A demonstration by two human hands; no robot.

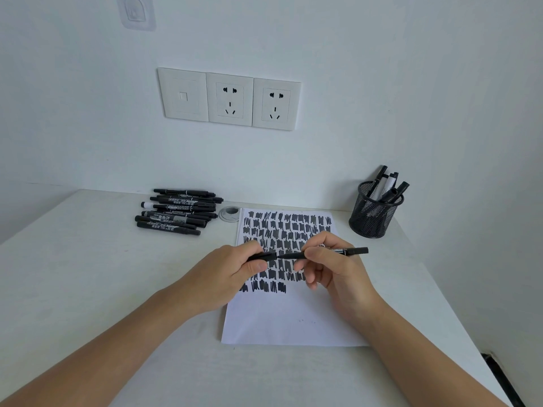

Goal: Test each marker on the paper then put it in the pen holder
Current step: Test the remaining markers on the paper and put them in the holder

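Fingers (pixel 316 254) of the right hand (pixel 338 277) pinch the marker (pixel 354 250) while the left hand (pixel 229 274) grips its cap (pixel 266 256).

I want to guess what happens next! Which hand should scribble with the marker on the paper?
Right, probably. The right hand grips the uncapped marker over the paper; the left hand only holds its cap.

A plain office or study desk corner: a white desk (pixel 88 259) set against a bare white wall (pixel 382 83), three wall plates (pixel 229 99) (two are power sockets), a cable grommet (pixel 229 214) at the far edge, and a mesh pen holder (pixel 371 215) far right.
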